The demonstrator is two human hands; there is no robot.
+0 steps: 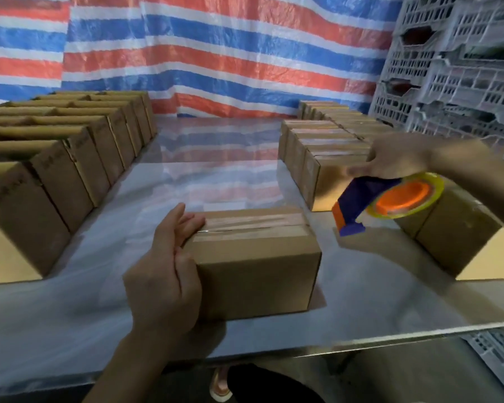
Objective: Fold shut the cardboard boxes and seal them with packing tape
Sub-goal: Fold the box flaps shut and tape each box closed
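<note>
A closed cardboard box (256, 263) lies in front of me on the steel table (105, 301), clear tape running along its top seam. My left hand (169, 271) presses flat against the box's left end, fingers straight and reaching over the top edge. My right hand (396, 159) is raised to the right of the box and grips a blue and orange tape dispenser (387, 202) with a clear roll. The dispenser hangs in the air, clear of the box.
A row of unsealed boxes (58, 158) with upright flaps lines the left side. Taped boxes (320, 146) are stacked at the right, and one more (454, 228) sits under the dispenser. Grey plastic crates (454, 68) rise at the far right. A striped tarp hangs behind.
</note>
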